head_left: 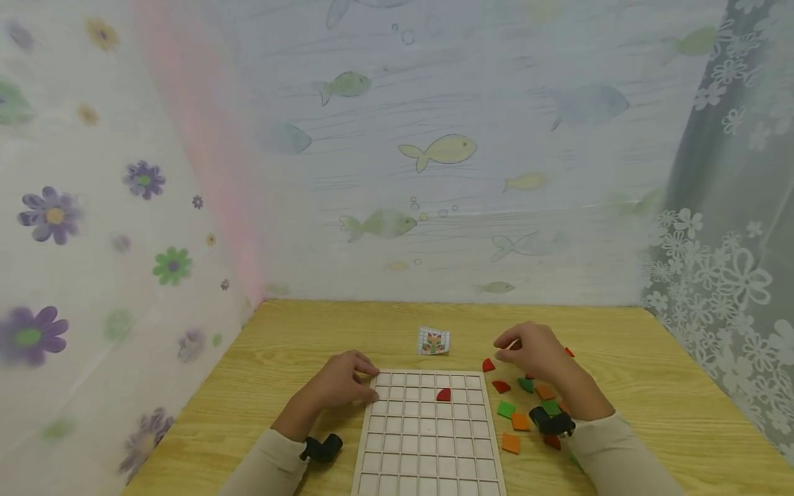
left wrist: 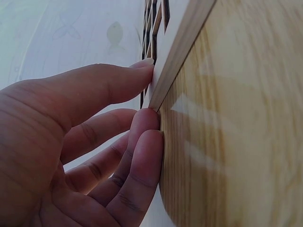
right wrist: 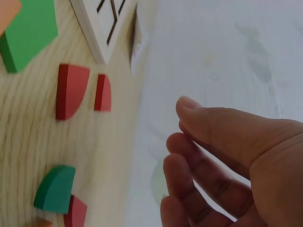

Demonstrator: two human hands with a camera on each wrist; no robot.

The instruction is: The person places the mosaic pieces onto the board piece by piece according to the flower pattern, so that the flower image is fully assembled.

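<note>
A pale wooden grid board (head_left: 410,443) lies in front of me, with one red quarter-circle tile (head_left: 444,395) in a cell of its second row. At the board's far left corner my left hand (head_left: 341,381) grips the edge; in the left wrist view the thumb rests on the frame (left wrist: 176,59) and fingertips touch its side. My right hand (head_left: 535,353) hovers above the table right of the board, fingers loosely bent and nothing between them. Nearest it are two red quarter-circle tiles (right wrist: 72,92) and a dark green one (right wrist: 55,188).
Behind the board lies a small paper card (head_left: 433,341) with a coloured pattern on a grid. Orange tiles (head_left: 511,443) and light green tiles (head_left: 505,409) are scattered to the board's right, some partly hidden by the right forearm. A fish-patterned curtain (head_left: 459,227) closes off the table's far edge.
</note>
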